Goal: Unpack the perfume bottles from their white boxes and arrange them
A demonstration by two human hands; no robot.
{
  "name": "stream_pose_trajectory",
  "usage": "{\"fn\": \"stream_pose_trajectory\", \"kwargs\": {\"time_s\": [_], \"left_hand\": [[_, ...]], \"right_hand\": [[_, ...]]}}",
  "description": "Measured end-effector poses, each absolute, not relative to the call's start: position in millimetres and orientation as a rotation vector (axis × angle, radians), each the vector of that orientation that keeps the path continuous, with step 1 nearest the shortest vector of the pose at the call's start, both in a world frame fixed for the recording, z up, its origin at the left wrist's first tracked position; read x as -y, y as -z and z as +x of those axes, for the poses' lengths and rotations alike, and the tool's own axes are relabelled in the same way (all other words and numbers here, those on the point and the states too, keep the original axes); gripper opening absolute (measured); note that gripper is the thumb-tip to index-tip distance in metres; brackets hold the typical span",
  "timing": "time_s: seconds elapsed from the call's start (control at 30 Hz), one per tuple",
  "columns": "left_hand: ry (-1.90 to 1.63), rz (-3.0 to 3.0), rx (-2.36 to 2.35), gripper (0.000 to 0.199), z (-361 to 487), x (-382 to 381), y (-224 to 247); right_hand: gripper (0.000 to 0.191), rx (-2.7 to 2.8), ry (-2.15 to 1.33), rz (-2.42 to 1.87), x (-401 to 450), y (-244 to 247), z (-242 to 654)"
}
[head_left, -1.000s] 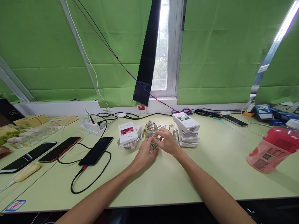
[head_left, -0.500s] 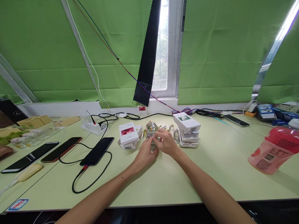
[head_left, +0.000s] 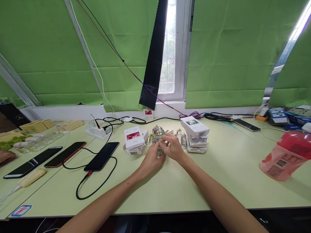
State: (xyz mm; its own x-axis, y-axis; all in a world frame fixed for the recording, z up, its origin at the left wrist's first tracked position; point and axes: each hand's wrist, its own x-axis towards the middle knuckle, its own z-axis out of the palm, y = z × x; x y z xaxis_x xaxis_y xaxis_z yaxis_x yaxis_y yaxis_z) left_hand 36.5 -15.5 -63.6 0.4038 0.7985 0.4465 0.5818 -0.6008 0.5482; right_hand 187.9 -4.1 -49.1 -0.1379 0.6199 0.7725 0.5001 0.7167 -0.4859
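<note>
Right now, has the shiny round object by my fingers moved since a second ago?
No, the shiny round object shows no clear movement against the window frame; both shifted slightly right with the whole picture.

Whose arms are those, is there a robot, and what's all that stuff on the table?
No robot here! These are a person's own bare arms, and the pictures come from a camera worn on that person's head, looking forward and down.

The left hand and right hand meet around some small shiny pieces. The fingers hide too much to tell exactly what is held.

Just behind is a round, shiny ornament. Little glass bottles stand beside a stack of white boxes. Further left on the table lies a black phone with a cable plugged in. Far right is a pink drink bottle.
</note>
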Motion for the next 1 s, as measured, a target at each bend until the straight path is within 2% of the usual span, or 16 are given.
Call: {"fn": "stream_pose_trajectory", "kwargs": {"time_s": [0.17,0.47,0.77,1.0], "left_hand": [[-0.986,2.359,-1.189,0.025,36.7,16.9,61.3],[-0.995,2.353,-1.184,0.020,37.3,16.8,61.8],[-0.992,2.365,-1.168,0.024,37.2,15.9,62.3],[-1.010,2.358,-1.167,0.020,38.3,16.9,60.5]], "right_hand": [[0.020,1.759,-0.185,-0.869,2.7,51.5,188.6],[0.019,1.812,0.015,-0.886,3.5,51.2,185.4],[0.022,1.674,-0.166,-0.874,1.4,55.8,183.5],[0.023,1.767,0.050,-0.840,4.1,53.9,181.9]]}}
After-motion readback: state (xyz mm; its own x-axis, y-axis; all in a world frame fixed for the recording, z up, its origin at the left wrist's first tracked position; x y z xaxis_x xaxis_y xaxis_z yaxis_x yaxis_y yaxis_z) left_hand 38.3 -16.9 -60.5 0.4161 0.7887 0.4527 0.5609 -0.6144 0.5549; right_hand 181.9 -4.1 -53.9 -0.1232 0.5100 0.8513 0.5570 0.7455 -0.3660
